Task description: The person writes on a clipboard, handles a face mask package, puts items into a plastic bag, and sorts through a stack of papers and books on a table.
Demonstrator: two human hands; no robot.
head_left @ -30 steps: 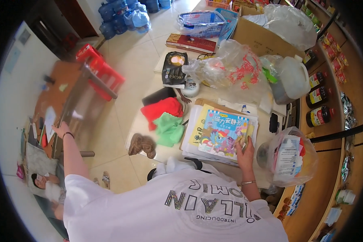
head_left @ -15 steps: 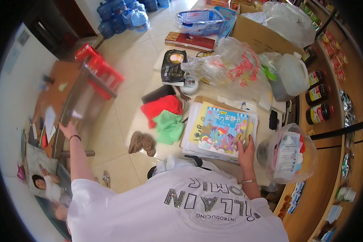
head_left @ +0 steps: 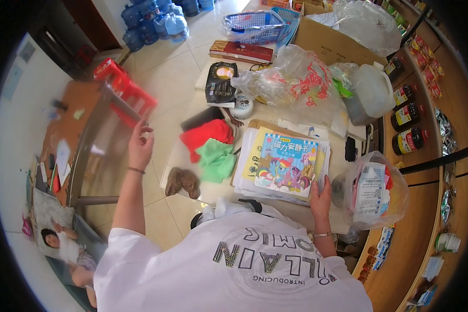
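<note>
My left hand (head_left: 142, 141) hangs in the air left of the white table, its fingers loosely bent and apart, holding nothing. My right hand (head_left: 321, 195) rests at the right edge of a stack of papers and books (head_left: 247, 183), fingers stretched out. On top of the stack lies a blue picture book (head_left: 286, 165) with cartoon ponies on its cover. Left of the stack are a green cloth (head_left: 216, 160), a red cloth (head_left: 209, 137) and a brown bunched cloth (head_left: 182, 183). A clear plastic bag (head_left: 374, 200) with packages inside stands just right of my right hand.
Behind the stack are a crumpled plastic bag (head_left: 301, 83), a translucent jug (head_left: 372, 93), a black packet (head_left: 221, 83) and a cardboard box (head_left: 338, 44). Shelves with dark jars (head_left: 406, 140) line the right. Leftward stand a brown desk (head_left: 80, 114), a red stool (head_left: 135, 99) and a reclining person (head_left: 65, 242).
My left hand has left the brown desk's edge and moved right and up toward the table. My right hand has shifted slightly down along the stack's right edge.
</note>
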